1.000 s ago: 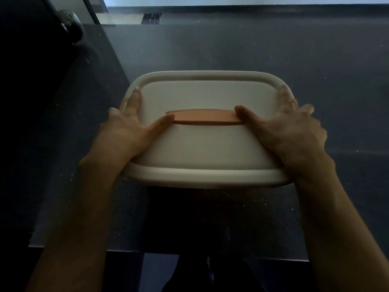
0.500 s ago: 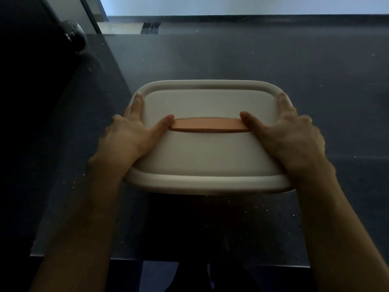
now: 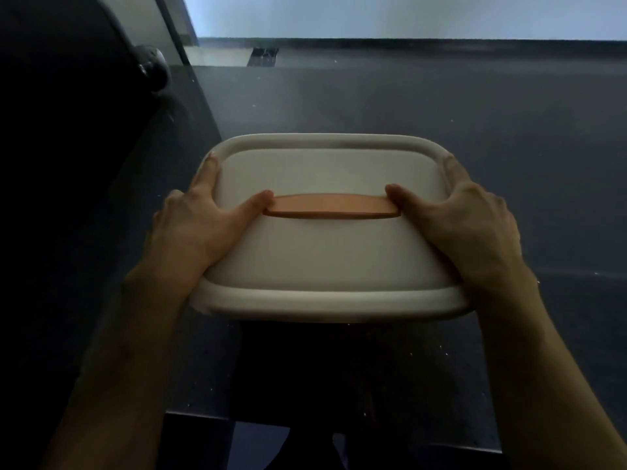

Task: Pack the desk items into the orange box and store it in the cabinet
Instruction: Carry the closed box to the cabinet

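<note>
Both hands grip a lidded plastic box (image 3: pixel 325 266) from opposite short sides. The left hand (image 3: pixel 200 225) lies at 9 o'clock of the box and the right hand (image 3: pixel 464 228) at 3 o'clock. Each thumb is laid flat across the top and each forefinger runs straight along the rim. The remaining fingers pass over the side edge and out of sight. Both forearms enter from 7 and 5 o'clock.

The dark grey speckled desk top (image 3: pixel 475 130) fills most of the view, from 12 round to 6 o'clock. A black, unlit bulk (image 3: pixel 51 147) occupies the sector from 8 to 11 o'clock; its nature cannot be told. A pale blue-white wall band (image 3: pixel 407 15) crosses the top at 12 o'clock.

The box sits at the centre of the view, over the desk's near part. Whether it rests on the desk or is held clear of it cannot be told. Only its cream-white rounded-rectangular lid (image 3: pixel 322 164) with a raised rim shows; the body beneath is hidden.

A flat orange handle strip (image 3: pixel 330 206) lies crosswise at the lid's middle, with one thumb tip touching each end.

A round black glossy knob (image 3: pixel 154 67) stands at 11 o'clock, at the edge of the black bulk.
</note>
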`<act>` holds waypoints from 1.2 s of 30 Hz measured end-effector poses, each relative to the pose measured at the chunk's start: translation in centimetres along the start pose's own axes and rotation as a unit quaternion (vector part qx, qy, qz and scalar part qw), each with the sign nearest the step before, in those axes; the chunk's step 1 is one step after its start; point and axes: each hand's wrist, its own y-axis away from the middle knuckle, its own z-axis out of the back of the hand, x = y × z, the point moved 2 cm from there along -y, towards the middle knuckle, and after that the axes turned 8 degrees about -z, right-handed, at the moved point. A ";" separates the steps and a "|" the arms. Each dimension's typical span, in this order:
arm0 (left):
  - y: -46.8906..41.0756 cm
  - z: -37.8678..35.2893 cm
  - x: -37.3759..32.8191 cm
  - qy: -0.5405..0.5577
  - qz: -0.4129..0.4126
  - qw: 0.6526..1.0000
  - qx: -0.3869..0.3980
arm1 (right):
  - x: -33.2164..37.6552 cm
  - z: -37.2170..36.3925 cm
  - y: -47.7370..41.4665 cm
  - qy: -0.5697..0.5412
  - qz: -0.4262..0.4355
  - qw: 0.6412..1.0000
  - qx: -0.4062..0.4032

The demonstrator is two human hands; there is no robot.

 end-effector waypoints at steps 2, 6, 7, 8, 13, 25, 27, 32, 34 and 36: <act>0.9 0.8 0.7 -0.001 0.019 1.000 -0.010 | 0.9 -0.1 -0.1 -0.001 0.026 1.000 0.010; 3.8 2.3 1.9 -0.003 0.074 0.997 -0.039 | 2.5 0.0 -0.5 0.000 0.088 0.995 0.036; 4.8 2.6 2.2 -0.006 0.092 0.995 -0.043 | 2.9 -0.1 -0.5 0.005 0.109 0.993 0.039; 6.0 2.9 2.5 -0.008 0.113 0.993 -0.045 | 3.3 -0.2 -0.5 0.008 0.132 0.990 0.042; 15.0 3.5 3.2 -0.009 0.238 0.969 -0.067 | 5.2 -0.8 1.8 0.015 0.267 0.959 0.089; 50.1 2.0 -0.4 -0.019 0.556 0.789 -0.260 | 7.4 -3.9 24.5 0.085 0.582 0.748 0.306; 56.4 1.4 -1.9 -0.026 0.609 0.735 -0.299 | 7.0 -4.3 30.9 0.093 0.634 0.692 0.332; 71.5 -0.5 -5.9 -0.045 0.725 0.603 -0.330 | 3.3 -3.4 47.9 0.039 0.738 0.554 0.384; 77.3 -1.0 -7.4 -0.053 0.755 0.558 -0.341 | 1.0 -2.9 54.5 0.031 0.767 0.505 0.395; 82.9 -1.2 -8.7 -0.061 0.782 0.516 -0.343 | -1.5 -2.3 61.1 0.031 0.786 0.463 0.409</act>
